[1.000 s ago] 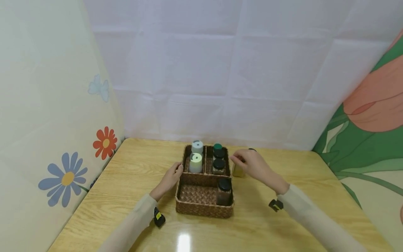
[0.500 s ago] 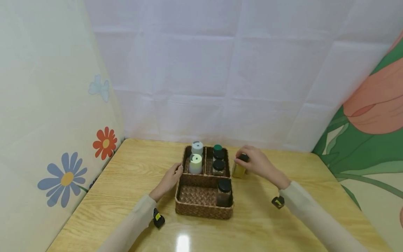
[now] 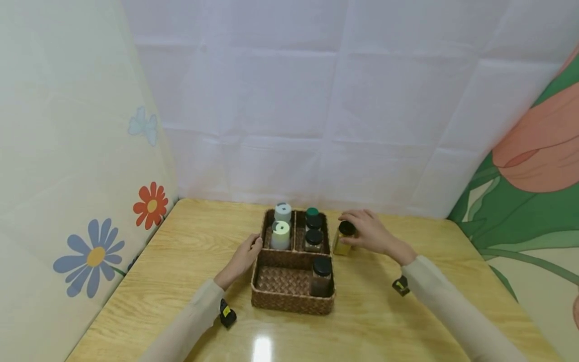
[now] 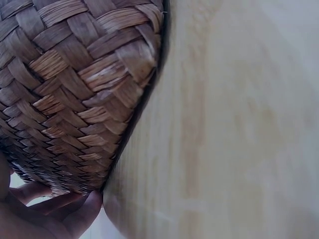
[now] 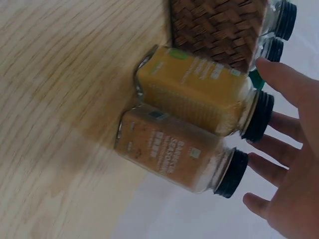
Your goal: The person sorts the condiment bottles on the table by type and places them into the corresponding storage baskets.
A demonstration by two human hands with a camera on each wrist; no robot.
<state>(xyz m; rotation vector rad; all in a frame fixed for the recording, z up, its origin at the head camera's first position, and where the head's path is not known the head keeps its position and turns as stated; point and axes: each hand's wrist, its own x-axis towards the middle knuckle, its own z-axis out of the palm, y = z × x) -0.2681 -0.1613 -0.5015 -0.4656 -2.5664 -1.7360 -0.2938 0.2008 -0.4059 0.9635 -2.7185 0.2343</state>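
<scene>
My left hand [image 3: 240, 259] rests against the left side of a brown woven basket [image 3: 294, 304]; in the left wrist view its fingers [image 4: 82, 216] touch the basket's woven wall [image 4: 75, 74] low down. On the table just right of the basket stands a yellow spice jar [image 3: 342, 246] with a black cap. My right hand [image 3: 371, 234] is at that cap, thumb and fingers spread around it. In the right wrist view the yellow jar [image 5: 194, 89] stands beside an orange-brown seasoning jar [image 5: 167, 149], and the thumb [image 5: 279, 82] is apart from the caps.
The basket holds two white-capped bottles [image 3: 281, 236] at back left, black-capped jars [image 3: 314, 240] and a green cap [image 3: 312, 212] at back right. One dark jar [image 3: 321, 276] stands in the front compartment. A white cloth [image 3: 271, 125] hangs behind the table [image 3: 203, 226].
My right hand has moved from beside the basket's right rim to the yellow jar's cap, and its fingers have spread, showing more of the jar. The left hand and basket stay put.
</scene>
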